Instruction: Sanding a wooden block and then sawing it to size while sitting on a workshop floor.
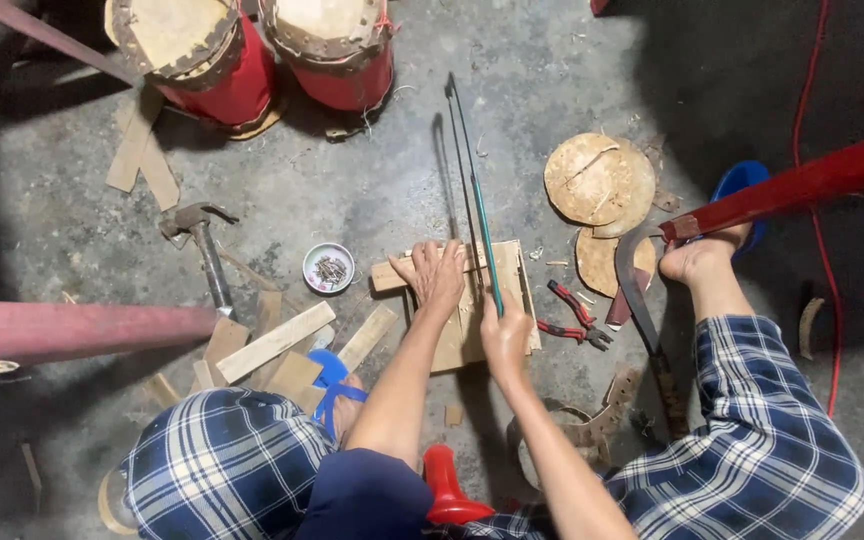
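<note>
Knees: plaid-trousered legs are filling the bottom of the view, a red stool [449, 492] sitting between them.
Floor: grey concrete floor [372, 190] is carrying everything, littered with offcuts.
Drums: two red-bodied drums [252, 50] are standing at the far edge, well apart from the hands.
Poles: a red pole [82, 328] is crossing in from the left; another red pole [802, 185] is angling in from the right, ending near a bare foot [697, 258].
Workpiece: a flat wooden board [467, 325] is lying on the floor straight ahead, a wood strip [392, 275] lying across its far edge. Judging by look, it is light, stiff and rough, likely to skid unless pressed flat; best held from above, away from the cut line.
Left hand: the left hand [435, 275] is pressing down, fingers spread wide, on the strip and board.
Right hand: the right hand [505, 335] is closed around the near end of a bow saw [472, 190], whose thin frame is reaching away over the board.
Discs: round hide discs [600, 180] are lying to the right.
Sickle: a curved blade [642, 310] is lying by the right leg.
Hammer: a claw hammer [202, 245] is lying to the left.
Pliers: red-handled pliers [574, 312] are sitting just beside the board, closest obstacle to the saw hand.
Dish: a small dish of nails [329, 268] is resting near the left hand.
</note>
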